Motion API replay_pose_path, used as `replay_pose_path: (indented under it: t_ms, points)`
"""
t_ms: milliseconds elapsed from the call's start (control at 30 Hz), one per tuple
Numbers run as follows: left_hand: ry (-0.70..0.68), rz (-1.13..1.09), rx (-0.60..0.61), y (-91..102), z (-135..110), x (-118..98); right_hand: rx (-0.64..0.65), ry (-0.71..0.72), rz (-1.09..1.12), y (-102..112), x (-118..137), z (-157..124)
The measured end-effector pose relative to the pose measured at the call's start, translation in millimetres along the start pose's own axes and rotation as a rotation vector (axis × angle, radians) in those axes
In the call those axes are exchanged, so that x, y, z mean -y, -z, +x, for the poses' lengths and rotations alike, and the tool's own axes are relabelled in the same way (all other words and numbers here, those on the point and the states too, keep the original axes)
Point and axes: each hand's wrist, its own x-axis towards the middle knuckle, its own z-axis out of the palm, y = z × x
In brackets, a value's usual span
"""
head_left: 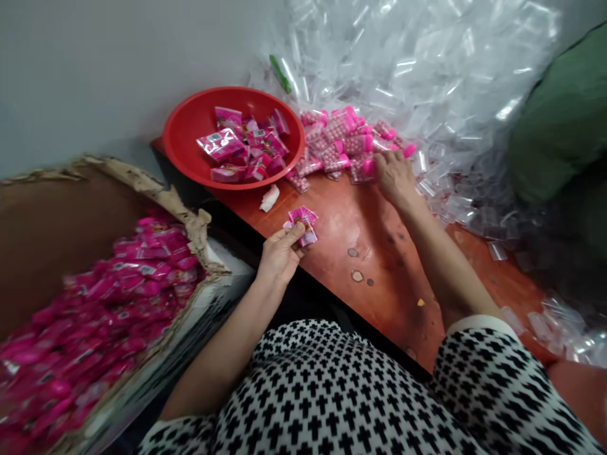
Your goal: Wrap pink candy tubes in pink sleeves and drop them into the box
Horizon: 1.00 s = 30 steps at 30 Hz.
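Observation:
My left hand (281,253) is closed around a small pink packet (303,222), held just above the near edge of the reddish-brown table (379,265). My right hand (393,174) reaches to the far side of the table and rests on a pile of clear tubes with pink caps (339,145), its fingers curled on one pink-capped tube (367,167). A red bowl (190,126) with several pink packets stands at the table's far left corner.
A torn cardboard box (156,189) full of pink packets stands at the left, below table level. A big heap of empty clear plastic tubes (427,63) covers the back and right. A green cloth (564,120) lies at far right. A white scrap (269,198) lies near the bowl.

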Motion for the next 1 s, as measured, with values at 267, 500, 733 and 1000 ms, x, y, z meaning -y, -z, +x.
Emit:
replay_pose_path:
  t_ms: [267, 500, 733, 1000]
  points:
    - [0.064, -0.212, -0.063, -5.7, 7, 1, -0.086, -0.289, 0.852, 20, 58, -74]
    - [0.029, -0.271, 0.01, -13.2, 10, 10, 0.185, -0.455, 1.488, 32, 145, -139]
    - [-0.073, -0.267, 0.123, -19.7, 1, 15, 0.157, -0.521, 1.496, 24, 158, -141]
    - [-0.188, -0.098, 0.176, -19.9, -6, 11, 0.08, -0.509, 1.555, 12, 163, -143]
